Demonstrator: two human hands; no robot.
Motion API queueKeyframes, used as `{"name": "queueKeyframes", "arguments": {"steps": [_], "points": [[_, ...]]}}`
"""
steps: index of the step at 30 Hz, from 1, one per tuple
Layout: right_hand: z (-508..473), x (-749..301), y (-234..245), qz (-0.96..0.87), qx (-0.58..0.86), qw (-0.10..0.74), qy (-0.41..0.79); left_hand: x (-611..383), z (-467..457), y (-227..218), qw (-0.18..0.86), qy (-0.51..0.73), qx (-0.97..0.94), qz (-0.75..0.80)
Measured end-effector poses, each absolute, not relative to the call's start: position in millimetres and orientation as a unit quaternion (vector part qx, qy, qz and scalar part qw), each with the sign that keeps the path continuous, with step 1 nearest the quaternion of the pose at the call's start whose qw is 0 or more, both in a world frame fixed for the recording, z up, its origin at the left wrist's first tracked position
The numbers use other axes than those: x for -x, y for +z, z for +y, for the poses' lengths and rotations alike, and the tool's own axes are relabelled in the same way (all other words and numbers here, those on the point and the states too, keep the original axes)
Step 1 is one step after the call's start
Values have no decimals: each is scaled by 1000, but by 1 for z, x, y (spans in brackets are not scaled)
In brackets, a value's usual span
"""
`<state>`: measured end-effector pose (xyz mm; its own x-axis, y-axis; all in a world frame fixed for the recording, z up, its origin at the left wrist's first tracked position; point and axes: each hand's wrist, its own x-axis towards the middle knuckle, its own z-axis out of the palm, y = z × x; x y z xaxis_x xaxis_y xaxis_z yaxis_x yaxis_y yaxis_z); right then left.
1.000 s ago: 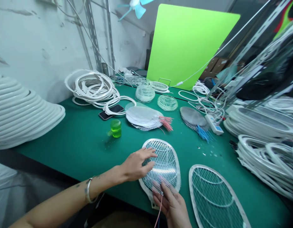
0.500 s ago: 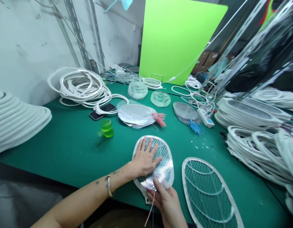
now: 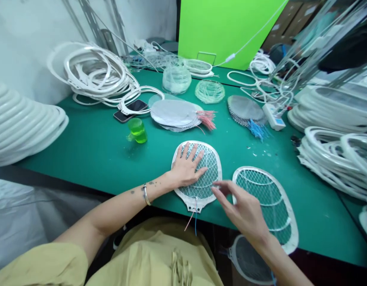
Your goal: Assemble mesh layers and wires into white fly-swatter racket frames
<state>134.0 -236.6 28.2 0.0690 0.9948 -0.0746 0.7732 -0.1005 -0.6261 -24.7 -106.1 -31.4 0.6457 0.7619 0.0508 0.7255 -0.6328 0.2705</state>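
Note:
My left hand (image 3: 188,167) lies flat with fingers spread on a white-rimmed mesh racket head (image 3: 209,174), pressing it against the table. A pink wire (image 3: 188,221) and a blue wire (image 3: 196,224) hang from the lower end of that head, past the table's front edge. My right hand (image 3: 241,204) hovers at its right rim, thumb and fingers apart and nothing seen between them. Just beyond this hand rests a second white frame (image 3: 286,198) with a lattice and curved ribs, partly covered by my forearm.
Mesh sheets with pink wires (image 3: 176,113) and with blue wires (image 3: 246,109) lie farther back. A green jar (image 3: 138,130) stands left of them, near phones (image 3: 124,116). White frames (image 3: 97,75) pile up at both sides. A power strip (image 3: 273,117) sits at right.
My right hand has left the racket head's lower end and moved to its right rim. My left hand stays flat on it. The view has tilted downward.

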Motion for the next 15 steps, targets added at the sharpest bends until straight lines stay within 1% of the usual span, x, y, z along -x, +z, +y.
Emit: {"name": "queueKeyframes", "arguments": {"steps": [1, 2, 4, 6, 7, 10, 13, 15], "points": [[-224, -134, 21, -699, 659, 203, 189, 25, -106, -30, 112, 77, -901, 412], [-213, -133, 13, -755, 614, 177, 149, 26, -106, -29, 110, 72, -902, 411], [-197, -129, -4, -825, 539, 117, 123, 27, -106, -26, 107, 57, -905, 407], [-190, -126, -18, -844, 518, 75, 117, 28, -105, -23, 104, 44, -910, 399], [-190, -125, -23, -844, 520, 69, 114, 28, -105, -23, 103, 43, -912, 394], [-194, -127, -26, -840, 524, 80, 117, 28, -104, -24, 96, 55, -915, 388], [-197, -130, -20, -828, 529, 113, 146, 27, -102, -29, 93, 65, -915, 386], [-197, -131, -15, -815, 548, 128, 142, 28, -101, -31, 92, 71, -919, 378]]}}
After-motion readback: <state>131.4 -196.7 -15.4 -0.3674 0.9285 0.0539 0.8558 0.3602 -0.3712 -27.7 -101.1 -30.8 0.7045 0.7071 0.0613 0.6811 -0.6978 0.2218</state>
